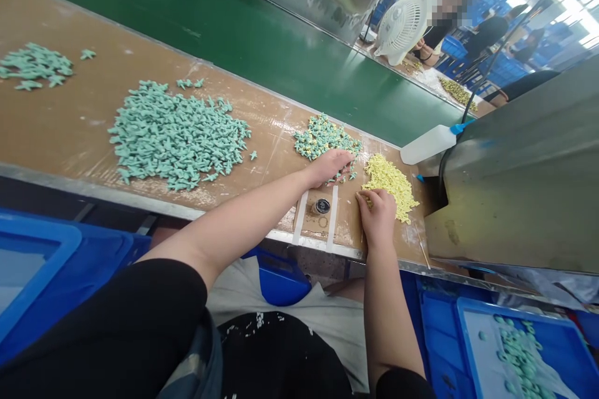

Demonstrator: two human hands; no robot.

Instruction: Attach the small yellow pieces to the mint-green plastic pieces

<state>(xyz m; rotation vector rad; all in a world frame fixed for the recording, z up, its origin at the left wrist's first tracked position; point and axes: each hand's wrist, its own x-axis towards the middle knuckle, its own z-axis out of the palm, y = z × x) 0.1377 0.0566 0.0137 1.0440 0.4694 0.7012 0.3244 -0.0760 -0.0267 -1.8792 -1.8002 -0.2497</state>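
Observation:
My left hand [330,168] hovers at the near edge of a pile of small green star-shaped pieces with yellow parts on them [322,137]. Its fingers are curled, and whatever they hold is hidden. My right hand [380,212] is beside a heap of small yellow pieces [390,181], thumb and fingertips pinched together; anything between them is too small to make out. Between my forearms a small dark-topped round pot [322,206] stands on a piece of board bordered by two white tape strips [332,218].
A large heap of plain green star-shaped pieces [180,134] lies to the left, with a smaller group [40,65] beyond. A white bottle with blue tip [428,144] leans beside a metal housing [519,181]. Behind runs a green conveyor belt [201,31]; a person works across it near a fan [403,24].

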